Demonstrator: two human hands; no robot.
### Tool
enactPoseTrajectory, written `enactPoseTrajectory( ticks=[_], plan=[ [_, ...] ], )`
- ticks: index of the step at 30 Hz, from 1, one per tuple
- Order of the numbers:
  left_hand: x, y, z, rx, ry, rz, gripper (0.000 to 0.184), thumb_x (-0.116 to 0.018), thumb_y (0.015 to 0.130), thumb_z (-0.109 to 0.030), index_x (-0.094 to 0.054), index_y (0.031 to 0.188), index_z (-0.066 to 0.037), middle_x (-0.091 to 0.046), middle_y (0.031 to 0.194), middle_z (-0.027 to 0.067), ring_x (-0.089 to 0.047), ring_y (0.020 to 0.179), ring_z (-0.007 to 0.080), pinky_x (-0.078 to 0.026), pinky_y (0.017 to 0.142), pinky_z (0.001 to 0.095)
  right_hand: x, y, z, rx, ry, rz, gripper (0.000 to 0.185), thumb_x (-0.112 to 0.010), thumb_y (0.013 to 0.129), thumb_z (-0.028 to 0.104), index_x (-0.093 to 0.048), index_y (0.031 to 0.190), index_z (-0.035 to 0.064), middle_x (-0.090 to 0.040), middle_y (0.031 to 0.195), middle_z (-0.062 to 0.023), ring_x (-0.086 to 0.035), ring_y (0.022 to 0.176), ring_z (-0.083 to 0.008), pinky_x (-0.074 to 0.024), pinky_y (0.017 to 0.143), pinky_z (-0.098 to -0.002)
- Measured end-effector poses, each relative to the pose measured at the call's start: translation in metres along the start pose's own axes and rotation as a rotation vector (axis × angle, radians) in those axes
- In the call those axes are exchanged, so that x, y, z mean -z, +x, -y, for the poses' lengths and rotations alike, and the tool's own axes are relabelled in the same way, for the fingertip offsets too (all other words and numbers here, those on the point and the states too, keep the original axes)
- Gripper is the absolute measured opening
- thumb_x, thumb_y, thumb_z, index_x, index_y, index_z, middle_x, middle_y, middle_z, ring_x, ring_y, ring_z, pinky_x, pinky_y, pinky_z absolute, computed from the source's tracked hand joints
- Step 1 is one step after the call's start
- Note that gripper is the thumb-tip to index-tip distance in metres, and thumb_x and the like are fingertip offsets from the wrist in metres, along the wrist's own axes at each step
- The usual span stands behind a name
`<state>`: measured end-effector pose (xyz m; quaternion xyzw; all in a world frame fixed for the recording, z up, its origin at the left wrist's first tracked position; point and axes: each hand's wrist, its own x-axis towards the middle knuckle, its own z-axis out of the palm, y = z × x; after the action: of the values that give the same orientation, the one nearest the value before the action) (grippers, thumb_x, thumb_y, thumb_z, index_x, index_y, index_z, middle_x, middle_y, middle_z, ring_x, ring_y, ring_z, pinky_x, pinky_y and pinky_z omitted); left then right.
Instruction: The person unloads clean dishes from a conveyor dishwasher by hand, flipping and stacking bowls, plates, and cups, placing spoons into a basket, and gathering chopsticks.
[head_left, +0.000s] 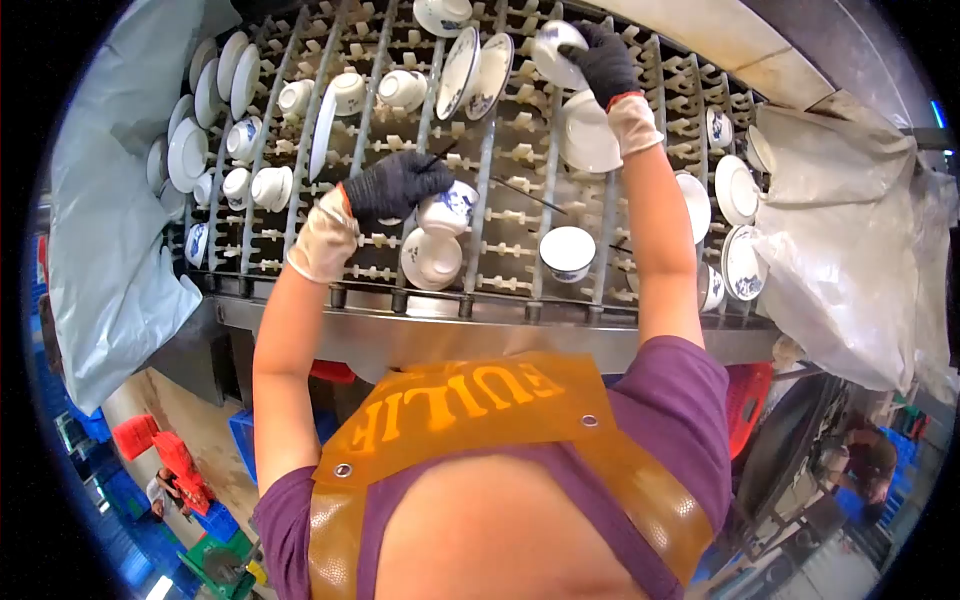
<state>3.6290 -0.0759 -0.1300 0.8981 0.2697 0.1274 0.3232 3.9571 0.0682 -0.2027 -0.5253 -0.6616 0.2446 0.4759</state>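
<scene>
My left hand (400, 186), in a black glove over a whitish one, is closed round a dark thin stick (441, 154) and touches a blue-patterned cup (449, 209). Below that cup, a white bowl (431, 259) rests on the pegged rack. My right hand (603, 65), gloved the same way, has its fingers on a white bowl (558, 55) at the upper middle. Under the right wrist lies a larger white bowl (588, 132). Between my arms stand a white cup (567, 252) and a loose dark stick (530, 195).
Plates (188, 155) and cups stand in the rack's left rows. More plates (737, 190) are at the right. Plastic sheets (115, 200) hang at both sides. A metal edge (480, 336) runs along the front. Crates (180, 465) and a person are at the lower left.
</scene>
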Motion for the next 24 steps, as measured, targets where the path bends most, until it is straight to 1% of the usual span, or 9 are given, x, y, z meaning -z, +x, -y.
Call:
enactPoseTrajectory(
  ticks=[1,2,3,5,11,13,17,21,24],
  plan=[
    [0.012,0.009,-0.019,0.438,-0.313,0.164,0.026,-0.055,0.086,-0.026,-0.063,0.089,-0.001,-0.061,0.074,0.0159,-0.061,0.068,0.027,-0.05,0.062,0.0353,0.011,-0.007,0.029,-0.087,0.041,-0.007,0.049,-0.07,0.072,0.026,-0.057,0.115,0.0064,-0.064,0.095,-0.0185,-0.062,0.088,-0.0336,-0.0499,0.078,-0.0377],
    [0.007,0.012,-0.009,0.308,-0.097,0.221,0.03,-0.053,0.085,-0.028,-0.062,0.095,-0.001,-0.063,0.079,0.0162,-0.061,0.07,0.0255,-0.051,0.065,0.0355,0.011,-0.01,0.022,-0.133,-0.155,-0.031,0.055,-0.07,0.072,0.027,-0.053,0.12,0.006,-0.064,0.096,-0.0189,-0.062,0.089,-0.0344,-0.0492,0.079,-0.0392],
    [-0.001,0.021,-0.006,0.63,-0.063,0.262,0.029,-0.055,0.081,-0.024,-0.061,0.102,-0.006,-0.063,0.087,0.0164,-0.062,0.076,0.028,-0.05,0.07,0.0368,0.011,-0.012,0.015,-0.177,-0.351,-0.058,0.061,-0.07,0.072,0.027,-0.048,0.125,0.0056,-0.063,0.097,-0.0192,-0.061,0.09,-0.0353,-0.0485,0.079,-0.0407],
    [-0.027,0.024,0.001,0.485,0.361,-0.05,0.03,-0.056,0.082,-0.022,-0.061,0.107,-0.006,-0.062,0.099,0.0183,-0.061,0.089,0.0318,-0.048,0.08,0.0387,0.026,-0.036,0.033,-0.19,-0.614,-0.015,0.069,-0.074,0.068,0.031,-0.044,0.125,0.0069,-0.047,0.125,-0.0233,-0.05,0.112,-0.0343,-0.0452,0.087,-0.0423],
    [-0.046,0.061,-0.053,0.357,0.208,-0.068,0.026,-0.056,0.081,-0.023,-0.062,0.104,-0.011,-0.061,0.099,0.0152,-0.057,0.092,0.032,-0.045,0.083,0.0409,0.071,-0.088,0.013,-0.332,-0.442,0.202,0.068,-0.078,0.06,0.03,-0.05,0.117,0.005,-0.059,0.109,-0.02,-0.058,0.099,-0.0353,-0.047,0.084,-0.0414],
    [-0.045,0.064,-0.063,0.379,0.186,0.033,0.025,-0.054,0.083,-0.023,-0.062,0.103,-0.012,-0.061,0.098,0.0152,-0.058,0.092,0.032,-0.045,0.082,0.0413,0.08,-0.083,0.063,-0.233,-0.564,0.154,0.067,-0.078,0.062,0.024,-0.05,0.12,0.006,-0.06,0.109,-0.0181,-0.059,0.1,-0.0318,-0.0469,0.086,-0.039],
    [-0.038,0.049,-0.086,0.197,0.152,-0.258,0.019,-0.058,0.083,-0.022,-0.062,0.098,-0.011,-0.063,0.09,0.0133,-0.06,0.082,0.0328,-0.048,0.071,0.0407,0.078,-0.08,0.128,0.304,-0.528,0.335,0.032,-0.069,0.062,0.007,-0.064,0.093,0.0131,-0.066,0.087,-0.0071,-0.06,0.089,-0.0271,-0.0432,0.086,-0.0376],
    [-0.018,0.013,-0.122,0.234,0.054,-0.246,0.02,-0.062,0.081,-0.016,-0.061,0.098,-0.008,-0.062,0.086,0.0122,-0.06,0.078,0.0311,-0.049,0.067,0.0359,0.044,-0.108,0.126,0.626,-0.768,0.221,0.026,-0.058,0.07,0.002,-0.063,0.091,0.0155,-0.06,0.101,-0.0059,-0.056,0.093,-0.0264,-0.0377,0.089,-0.0433],
    [-0.011,-0.041,-0.127,0.237,0.133,-0.485,0.023,-0.06,0.084,-0.016,-0.059,0.103,-0.004,-0.063,0.086,0.0094,-0.06,0.071,0.0228,-0.047,0.062,0.0318,0.056,-0.149,0.153,0.228,-0.597,0.488,0.025,-0.064,0.073,0.012,-0.062,0.098,0.0127,-0.063,0.092,-0.0096,-0.059,0.087,-0.0291,-0.0457,0.076,-0.0406]
  ],
)
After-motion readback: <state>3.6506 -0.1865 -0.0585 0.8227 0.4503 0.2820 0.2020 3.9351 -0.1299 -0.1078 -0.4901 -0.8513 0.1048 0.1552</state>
